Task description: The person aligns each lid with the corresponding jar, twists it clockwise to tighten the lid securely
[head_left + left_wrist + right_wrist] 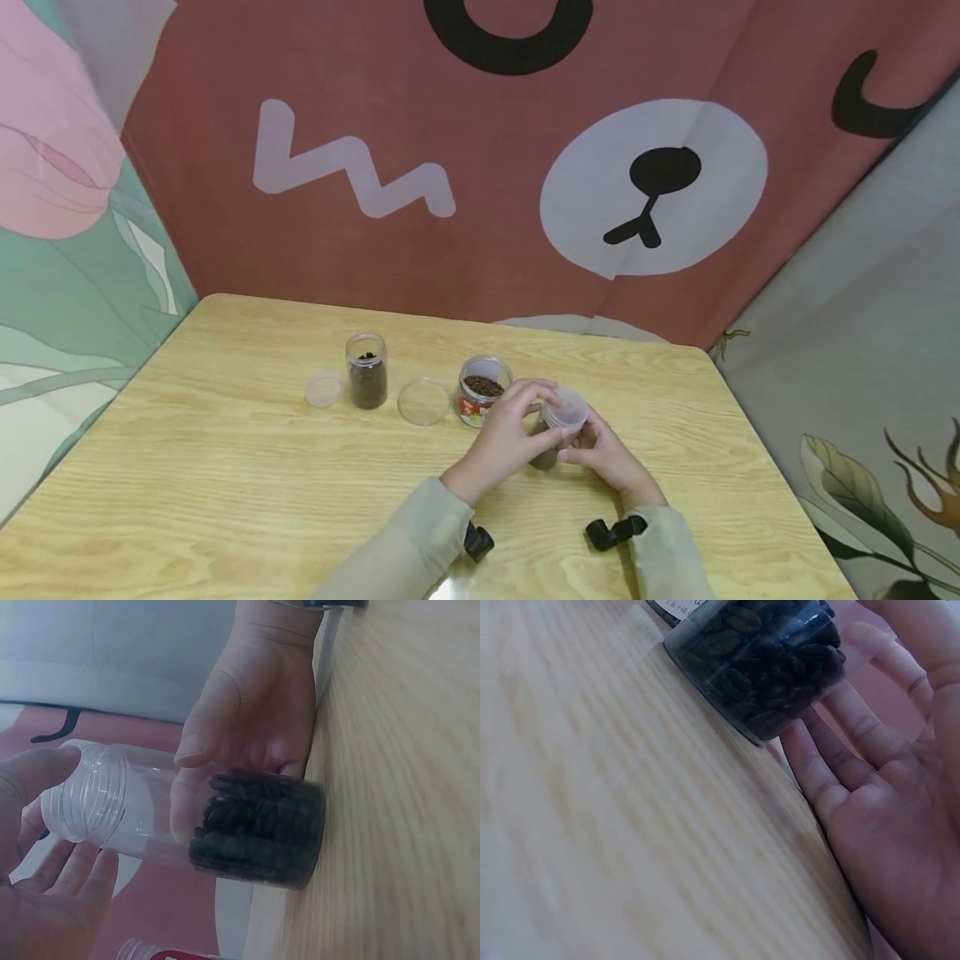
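A clear screw-top jar (544, 454) partly filled with dark coffee beans (765, 667) stands upright on the table, a translucent lid (568, 407) at its top. My left hand (510, 429) grips the lid from the left, thumb on the near side and fingers across the far side. Around the body of the jar, low on its right, my right hand (609, 457) holds it with thumb and fingers. The left wrist view shows the lid's rim and the jar's threads between the left thumb and fingers. Whether the lid is fully seated cannot be told.
Left of the hands stands an uncovered jar (474, 410) with a red label and brown granules. A round clear lid (424, 402) lies beside it. Farther left are a tall uncovered jar (367, 382) of dark contents and a small lid (323, 389). A printed curtain (360, 267) hangs behind the table.
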Tool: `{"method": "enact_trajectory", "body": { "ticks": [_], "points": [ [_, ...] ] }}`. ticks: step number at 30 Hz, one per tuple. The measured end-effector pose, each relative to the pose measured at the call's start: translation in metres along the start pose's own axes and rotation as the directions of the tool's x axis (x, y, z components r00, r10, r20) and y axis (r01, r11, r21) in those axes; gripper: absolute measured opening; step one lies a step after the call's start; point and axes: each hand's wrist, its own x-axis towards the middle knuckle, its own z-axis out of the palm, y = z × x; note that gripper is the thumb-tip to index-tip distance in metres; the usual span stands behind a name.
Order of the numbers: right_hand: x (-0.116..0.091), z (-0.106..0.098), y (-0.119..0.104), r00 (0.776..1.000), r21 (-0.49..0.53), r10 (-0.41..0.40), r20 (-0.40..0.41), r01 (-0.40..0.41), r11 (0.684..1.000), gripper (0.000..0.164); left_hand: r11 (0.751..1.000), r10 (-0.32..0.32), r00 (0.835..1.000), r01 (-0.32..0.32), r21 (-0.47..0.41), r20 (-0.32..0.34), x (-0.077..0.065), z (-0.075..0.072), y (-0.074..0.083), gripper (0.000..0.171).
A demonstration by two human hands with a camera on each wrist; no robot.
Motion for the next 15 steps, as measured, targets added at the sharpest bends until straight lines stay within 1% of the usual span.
{"method": "enact_trajectory", "body": {
  "ticks": [7, 12, 15],
  "points": [
    [-0.0026, -0.0023, 0.0014, 1.0, -0.022, -0.007, 0.013, 0.008, 1.0, 0.083, 1.0, -0.014, 1.0, 0.014, 0.005, 0.022, -0.0002, 0.0013, 0.0007, 0.027],
    [0.0002, -0.0013, -0.0001, 1.0, -0.016, -0.005, 0.02, 0.005, 1.0, 0.083, 0.999, 0.001, 1.0, -0.002, 0.037, 0.018, -0.0001, 0.0009, -0.001, 0.028],
    [0.0033, -0.0012, -0.0001, 1.0, -0.014, -0.008, 0.025, 0.008, 1.0, 0.082, 0.999, -0.001, 1.0, 0.0, 0.05, 0.018, 0.0007, -0.0007, -0.0027, 0.028]
  ]
}}
